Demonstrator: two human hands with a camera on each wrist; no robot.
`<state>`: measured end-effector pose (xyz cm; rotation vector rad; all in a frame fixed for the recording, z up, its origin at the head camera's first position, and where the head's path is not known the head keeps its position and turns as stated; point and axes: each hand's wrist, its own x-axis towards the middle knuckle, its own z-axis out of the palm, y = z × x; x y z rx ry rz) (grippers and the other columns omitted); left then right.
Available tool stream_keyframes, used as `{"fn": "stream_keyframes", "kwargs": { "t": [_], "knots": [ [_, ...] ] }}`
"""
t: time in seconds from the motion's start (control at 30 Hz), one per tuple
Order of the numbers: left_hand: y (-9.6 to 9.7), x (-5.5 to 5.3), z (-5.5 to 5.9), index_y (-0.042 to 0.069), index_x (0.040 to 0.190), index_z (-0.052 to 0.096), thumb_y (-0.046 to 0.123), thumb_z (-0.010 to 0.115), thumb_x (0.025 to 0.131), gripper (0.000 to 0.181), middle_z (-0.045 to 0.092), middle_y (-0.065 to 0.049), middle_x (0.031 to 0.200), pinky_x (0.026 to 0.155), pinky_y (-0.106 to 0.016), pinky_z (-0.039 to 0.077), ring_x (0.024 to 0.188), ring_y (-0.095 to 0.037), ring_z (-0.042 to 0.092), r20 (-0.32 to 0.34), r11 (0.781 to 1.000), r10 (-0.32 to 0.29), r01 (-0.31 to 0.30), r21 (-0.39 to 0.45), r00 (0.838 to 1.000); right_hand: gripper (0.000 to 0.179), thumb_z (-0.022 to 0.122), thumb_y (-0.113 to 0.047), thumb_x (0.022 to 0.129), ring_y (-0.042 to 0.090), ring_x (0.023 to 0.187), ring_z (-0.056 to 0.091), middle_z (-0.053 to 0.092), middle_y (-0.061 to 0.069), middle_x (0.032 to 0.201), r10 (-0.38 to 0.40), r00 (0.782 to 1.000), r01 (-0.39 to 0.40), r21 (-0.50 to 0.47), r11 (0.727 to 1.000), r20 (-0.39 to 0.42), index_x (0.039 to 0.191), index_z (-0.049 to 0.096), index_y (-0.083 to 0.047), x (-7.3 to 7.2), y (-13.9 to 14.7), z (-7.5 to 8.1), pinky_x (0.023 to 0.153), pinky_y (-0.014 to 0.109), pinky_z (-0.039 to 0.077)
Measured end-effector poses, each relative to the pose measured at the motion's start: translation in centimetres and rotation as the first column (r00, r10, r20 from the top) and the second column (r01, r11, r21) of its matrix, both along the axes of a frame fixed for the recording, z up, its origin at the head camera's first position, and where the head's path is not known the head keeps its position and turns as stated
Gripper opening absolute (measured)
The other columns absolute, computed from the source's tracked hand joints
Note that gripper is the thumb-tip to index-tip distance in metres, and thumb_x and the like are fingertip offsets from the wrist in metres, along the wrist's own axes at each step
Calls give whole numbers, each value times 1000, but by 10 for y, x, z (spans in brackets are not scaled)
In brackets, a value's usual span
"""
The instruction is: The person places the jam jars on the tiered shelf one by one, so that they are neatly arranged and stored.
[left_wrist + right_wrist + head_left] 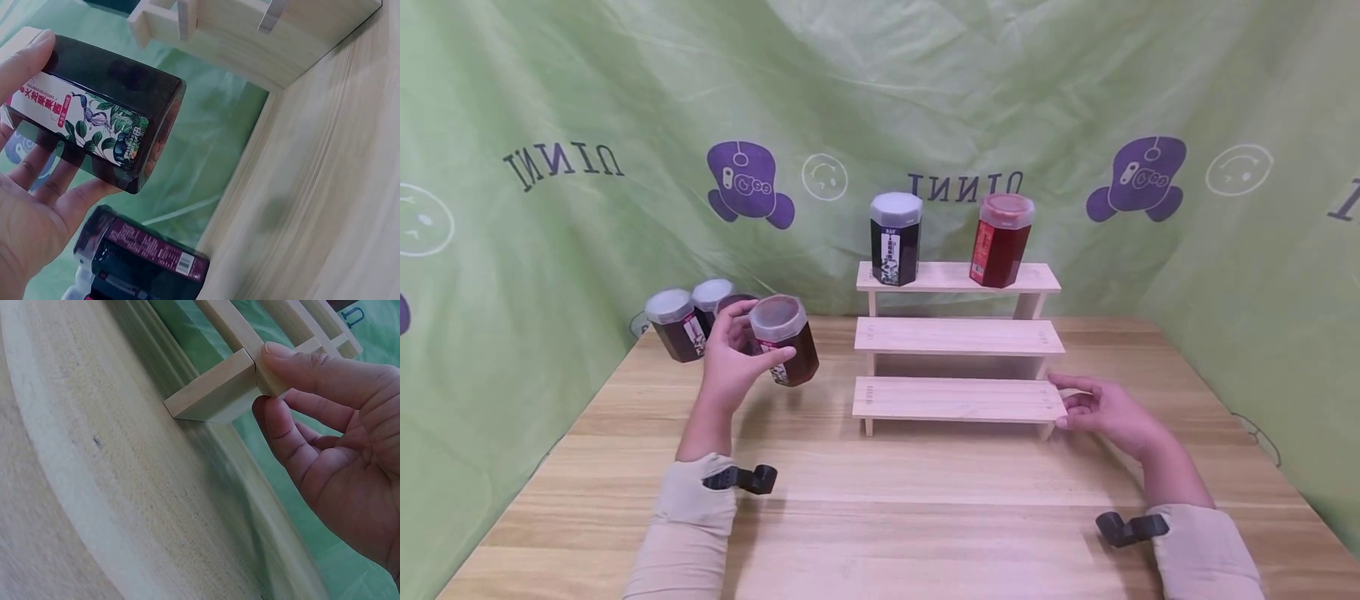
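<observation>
Dark red and faceted, the jam jar (803,354) has a translucent lid (777,315) and a white, leaf-printed label (78,119). The left hand (730,362), fingers curled round it, holds it above the table (880,517), left of the wooden stand (958,335); the right hand (1112,415) pinches the stand's lowest board (958,398).

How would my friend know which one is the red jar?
Find the wooden stand with three steps. Look at its top step, toward the right end. There stands the red jar, its deep red colour unlike the nearly black jar on its left.
</observation>
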<state>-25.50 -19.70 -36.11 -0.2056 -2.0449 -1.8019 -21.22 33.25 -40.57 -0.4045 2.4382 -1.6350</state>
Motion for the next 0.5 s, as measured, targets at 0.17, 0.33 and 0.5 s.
{"fn": "stream_keyframes", "kwargs": {
  "t": [0.17, 0.33, 0.5],
  "knots": [
    [8, 0, 1, 8, 133, 48, -4, 87, 65, 80, 62, -4, 113, 84, -29, 50, 100, -19, 60, -8, 1000, -17, 17, 12, 1000, 75, 75, 0, 81, 9, 97, 61, 55, 28, 123, 4, 1000, -4, -10, 1000, -1, 143, 35, 12, 0, 0, 0, 78, 25, 56],
    [15, 2, 3, 7, 133, 48, -4, 88, 63, 81, 62, -8, 114, 85, -32, 49, 99, -22, 60, -29, 999, -37, 38, 9, 999, 74, 74, 1, 82, 9, 97, 62, 57, 27, 121, 3, 1000, -3, -12, 1000, -4, 143, 35, 13, 1, -1, 1, 77, 24, 56],
    [23, 4, 5, 9, 134, 47, -1, 90, 63, 83, 61, -11, 116, 87, -41, 49, 99, -27, 59, -7, 999, -49, 49, -3, 999, 72, 74, 1, 82, 9, 95, 62, 59, 26, 119, -1, 1000, 1, -7, 1000, -8, 142, 35, 13, 2, -1, 1, 76, 24, 56]
  ]
}}
